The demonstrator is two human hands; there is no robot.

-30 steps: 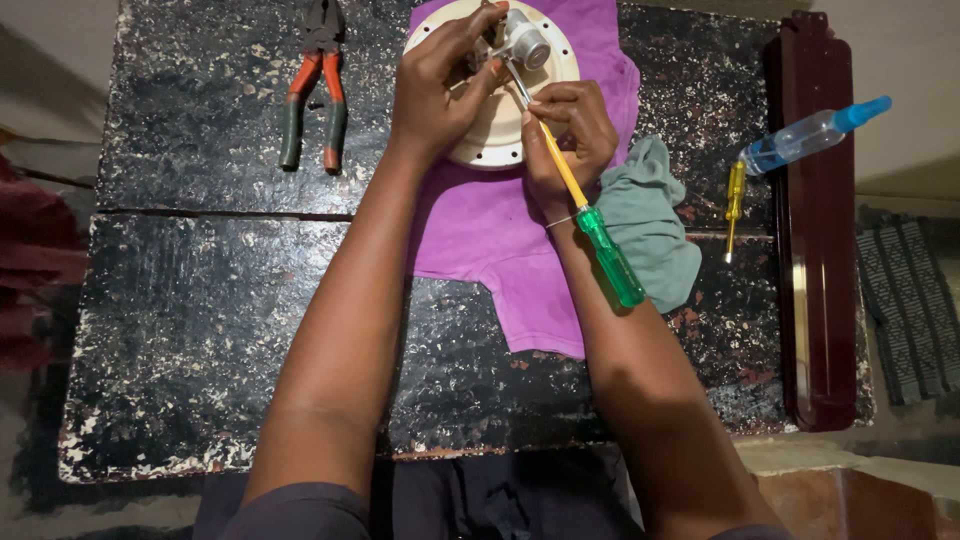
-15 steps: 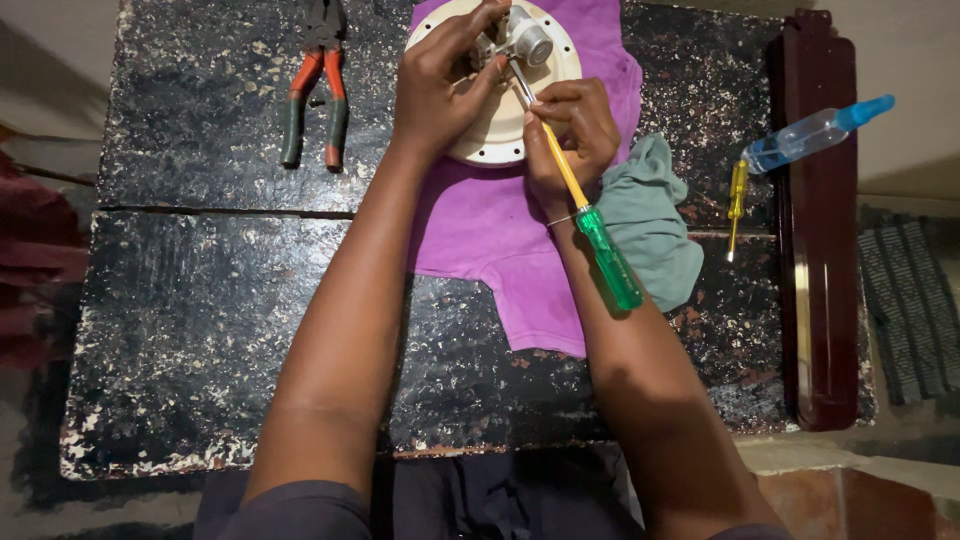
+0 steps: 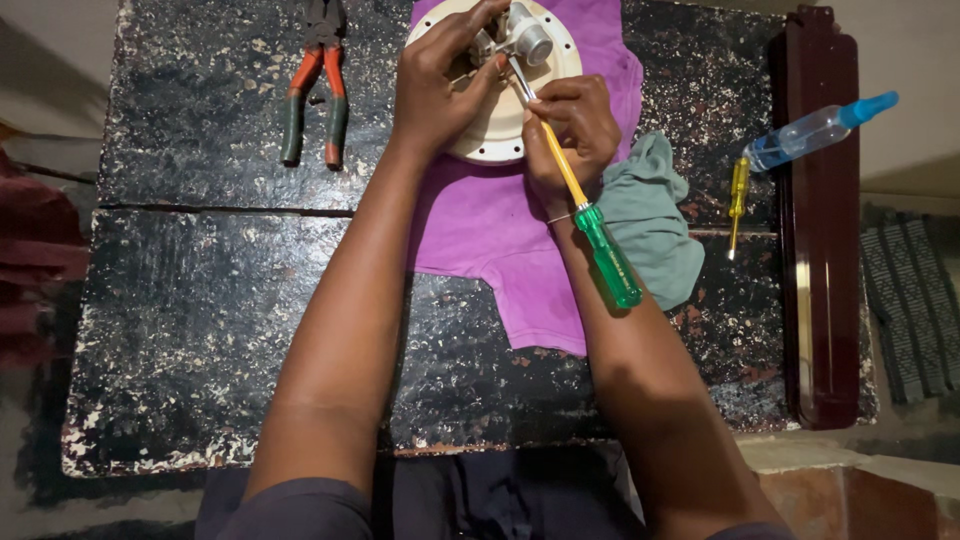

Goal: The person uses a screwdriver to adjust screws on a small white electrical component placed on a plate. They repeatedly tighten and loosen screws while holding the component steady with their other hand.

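A cream round plate [image 3: 497, 128] with a grey metal fitting [image 3: 528, 38] on top lies on a purple cloth [image 3: 505, 235] at the table's far middle. My left hand [image 3: 440, 80] grips the plate and fitting from the left. My right hand [image 3: 570, 125] pinches the yellow shaft of a long screwdriver with a green handle [image 3: 608, 255]; its tip points up into the fitting. The handle sticks out over my right forearm.
Red-and-green handled pliers [image 3: 315, 95] lie at the far left of the black worn table [image 3: 200, 310]. A teal rag [image 3: 650, 215] sits right of my hand, then a small yellow screwdriver [image 3: 737, 200], a clear bottle with blue cap [image 3: 815, 128] and a dark red-brown board [image 3: 820, 230].
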